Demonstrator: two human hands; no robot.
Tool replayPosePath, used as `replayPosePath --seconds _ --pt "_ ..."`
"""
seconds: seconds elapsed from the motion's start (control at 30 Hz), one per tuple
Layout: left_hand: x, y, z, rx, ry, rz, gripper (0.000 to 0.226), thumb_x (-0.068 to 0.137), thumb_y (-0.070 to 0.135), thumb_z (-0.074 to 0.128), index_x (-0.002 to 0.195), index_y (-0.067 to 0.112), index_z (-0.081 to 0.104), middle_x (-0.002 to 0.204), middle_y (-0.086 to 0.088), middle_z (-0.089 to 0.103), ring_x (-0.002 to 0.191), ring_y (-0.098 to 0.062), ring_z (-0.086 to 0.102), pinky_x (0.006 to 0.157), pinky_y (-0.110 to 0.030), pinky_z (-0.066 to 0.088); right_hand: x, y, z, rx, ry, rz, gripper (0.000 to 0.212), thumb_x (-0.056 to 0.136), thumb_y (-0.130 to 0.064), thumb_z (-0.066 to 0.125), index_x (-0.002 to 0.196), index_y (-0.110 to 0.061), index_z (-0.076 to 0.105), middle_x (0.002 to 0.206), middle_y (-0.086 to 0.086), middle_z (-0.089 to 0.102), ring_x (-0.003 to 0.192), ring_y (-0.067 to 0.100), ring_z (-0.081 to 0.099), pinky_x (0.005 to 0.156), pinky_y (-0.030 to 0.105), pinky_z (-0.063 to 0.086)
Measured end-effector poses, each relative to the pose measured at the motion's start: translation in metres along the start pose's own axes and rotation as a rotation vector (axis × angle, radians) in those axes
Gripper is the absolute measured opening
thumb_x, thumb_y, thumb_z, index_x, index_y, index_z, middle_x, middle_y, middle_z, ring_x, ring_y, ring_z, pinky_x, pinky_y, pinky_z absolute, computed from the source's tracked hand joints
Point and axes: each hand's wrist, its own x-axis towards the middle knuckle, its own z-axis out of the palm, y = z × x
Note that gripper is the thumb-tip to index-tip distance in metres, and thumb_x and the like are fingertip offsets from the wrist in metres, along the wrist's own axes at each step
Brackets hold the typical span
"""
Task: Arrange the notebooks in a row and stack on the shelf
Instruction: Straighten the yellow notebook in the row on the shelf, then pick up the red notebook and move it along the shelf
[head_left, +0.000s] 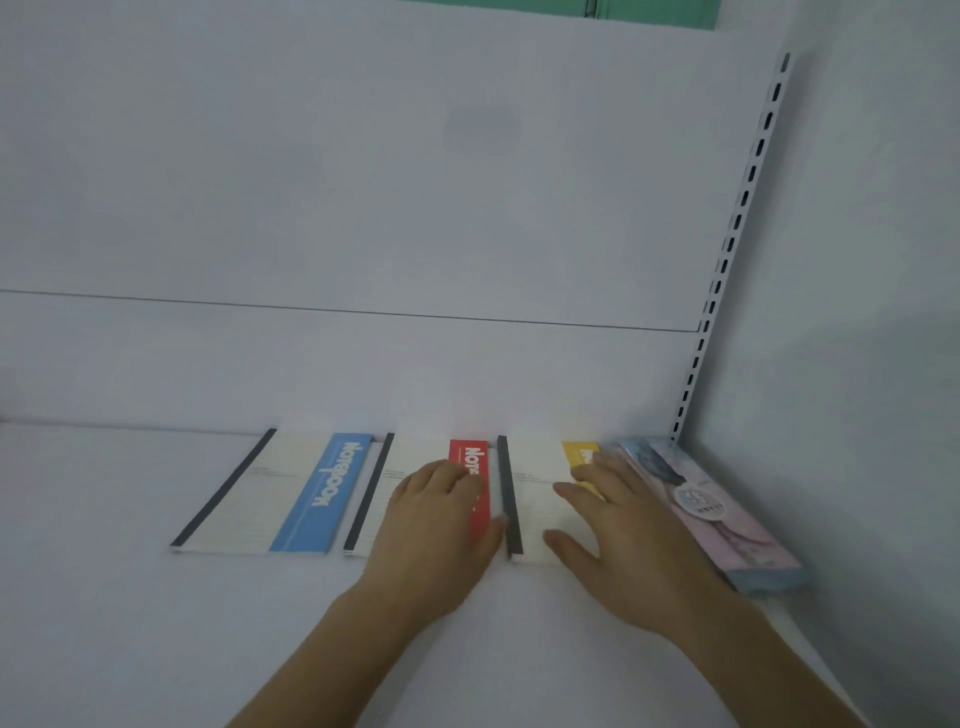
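Note:
Three white notebooks with dark spines lie flat in a row on the white shelf (130, 597). The left one has a blue band (317, 493), the middle one a red band (470, 457), the right one a yellow band (576, 453). A pink and blue patterned stack (737, 535) lies beside them at the far right. My left hand (434, 530) rests flat on the red notebook. My right hand (623, 525) lies flat with spread fingers on the yellow notebook, its edge against the patterned stack.
The shelf's white back panel (363, 208) rises right behind the notebooks. A slotted upright (727, 249) and a white side wall (857, 312) close off the right end. Bare shelf surface spreads to the left of the blue notebook and in front of the row.

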Motion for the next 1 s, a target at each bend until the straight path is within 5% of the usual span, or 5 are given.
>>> replayPosePath --seconds 0.1,0.17,0.37,0.7,1.0 --pt "-0.020 -0.023 -0.015 0.007 0.056 -0.096 0.054 0.098 0.056 0.040 0.144 0.028 0.043 0.151 0.008 0.039 0.143 -0.014 0.029 0.119 -0.033 0.020 0.007 -0.044 0.002 0.047 -0.022 -0.020 0.066 0.090 -0.063 0.028 0.142 -0.025 0.042 0.150 -0.001 0.037 0.145 0.021 0.018 0.118 0.037 0.020" --pt "-0.037 -0.044 -0.028 0.057 0.068 -0.127 0.054 0.097 0.057 0.038 0.136 0.023 0.053 0.144 0.002 0.049 0.139 -0.022 0.039 0.117 -0.040 0.031 0.013 -0.074 0.002 0.050 -0.066 -0.047 0.071 0.090 -0.065 0.023 0.148 -0.026 0.029 0.156 -0.001 0.024 0.147 0.020 0.004 0.120 0.037 0.013" --pt "-0.097 -0.120 -0.091 0.133 0.197 -0.240 0.061 0.093 0.058 0.033 0.127 0.016 0.063 0.133 -0.007 0.062 0.128 -0.030 0.053 0.106 -0.046 0.044 0.025 -0.183 -0.004 0.066 -0.098 -0.103 0.078 0.087 -0.069 0.012 0.152 -0.027 0.014 0.161 0.000 0.008 0.148 0.020 -0.004 0.115 0.034 -0.006" --pt "-0.232 -0.283 -0.212 0.251 0.242 -0.383 0.069 0.097 0.063 0.029 0.152 0.021 0.034 0.157 0.000 0.035 0.147 -0.020 0.026 0.119 -0.036 0.020 0.040 -0.412 0.007 0.224 -0.088 -0.241 0.076 0.090 -0.067 0.017 0.153 -0.025 0.007 0.161 -0.003 0.007 0.147 0.015 -0.003 0.118 0.032 -0.002" --pt "-0.311 -0.416 -0.279 0.217 0.307 -0.584 0.061 0.097 0.058 0.036 0.150 0.027 0.035 0.153 0.008 0.039 0.143 -0.014 0.031 0.117 -0.035 0.027 0.083 -0.582 0.033 0.268 -0.142 -0.384 0.076 0.091 -0.067 0.017 0.153 -0.023 0.008 0.161 -0.002 0.006 0.147 0.016 -0.004 0.118 0.031 0.001"
